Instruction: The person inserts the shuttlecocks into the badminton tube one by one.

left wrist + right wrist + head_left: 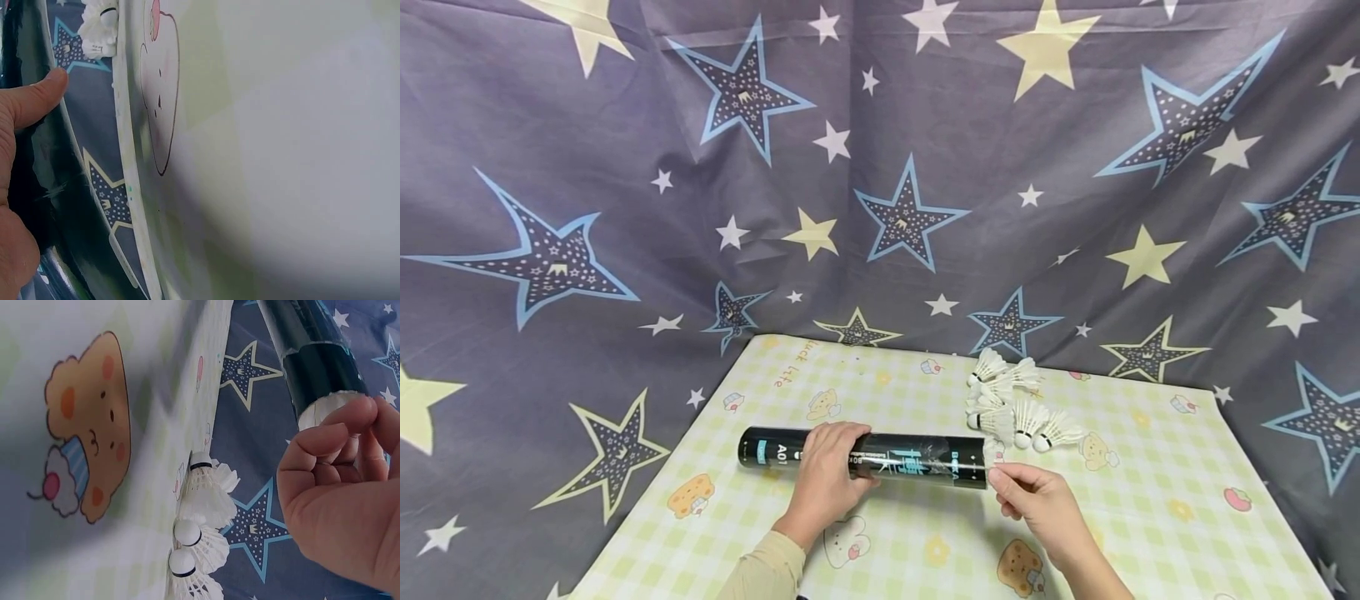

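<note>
A black shuttlecock tube (917, 457) with blue and white lettering lies sideways above the tablecloth. My left hand (829, 473) grips it around the middle, and in the left wrist view the thumb (39, 100) lies along its dark side. At the tube's right end, my right hand (1036, 505) has its thumb and forefinger pinched together. White feathers of a shuttlecock (326, 410) show in the tube's mouth, right at those fingertips. The fingers partly hide this shuttlecock, and its cork is out of sight.
Several white shuttlecocks (1000, 410) lie in a loose group behind the tube's right end. The table bears a green-checked cloth (1150, 500) with cartoon prints. A dark star-patterned curtain (820, 192) hangs along the table's back and left edges.
</note>
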Available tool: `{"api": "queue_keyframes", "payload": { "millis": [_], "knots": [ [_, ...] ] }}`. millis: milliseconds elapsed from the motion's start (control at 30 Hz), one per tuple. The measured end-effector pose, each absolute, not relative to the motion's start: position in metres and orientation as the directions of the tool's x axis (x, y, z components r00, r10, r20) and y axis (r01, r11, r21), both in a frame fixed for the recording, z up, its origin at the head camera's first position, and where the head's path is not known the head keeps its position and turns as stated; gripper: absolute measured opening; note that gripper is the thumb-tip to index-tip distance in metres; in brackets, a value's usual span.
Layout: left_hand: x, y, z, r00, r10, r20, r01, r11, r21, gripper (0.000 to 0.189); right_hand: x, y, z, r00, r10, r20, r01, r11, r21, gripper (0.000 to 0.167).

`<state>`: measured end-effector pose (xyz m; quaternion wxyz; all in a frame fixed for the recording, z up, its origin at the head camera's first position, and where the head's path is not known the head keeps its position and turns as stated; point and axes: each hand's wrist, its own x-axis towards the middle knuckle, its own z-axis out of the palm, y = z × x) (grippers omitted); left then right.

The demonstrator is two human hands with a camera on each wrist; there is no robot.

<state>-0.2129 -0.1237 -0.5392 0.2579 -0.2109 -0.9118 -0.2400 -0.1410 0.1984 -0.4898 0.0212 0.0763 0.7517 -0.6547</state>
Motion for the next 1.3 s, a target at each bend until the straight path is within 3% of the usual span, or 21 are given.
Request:
{"api": "queue_keyframes", "payload": {
  "millis": [400,733,1300],
  "knots": [
    [-0.213,-0.123,-0.539,-0.786,0.254,0.564,0.504,0.792,0.345,0.086,-0.138,0.194,-0.491,-0.980,0.127,-0.155,0.172,0.136,-0.976,0.036],
    [-0.214,-0.123,-0.539,-0.800,0.245,0.549,0.490,0.793,0.361,0.086,-0.138,0.190,-0.496,-0.970,0.198,-0.137,0.167,0.143,-0.975,0.024],
    [-0.213,-0.124,-0.541,-0.802,0.243,0.546,0.490,0.791,0.367,0.085,-0.138,0.185,-0.500,-0.986,0.062,-0.158,0.166,0.161,-0.973,0.028]
  ]
}}
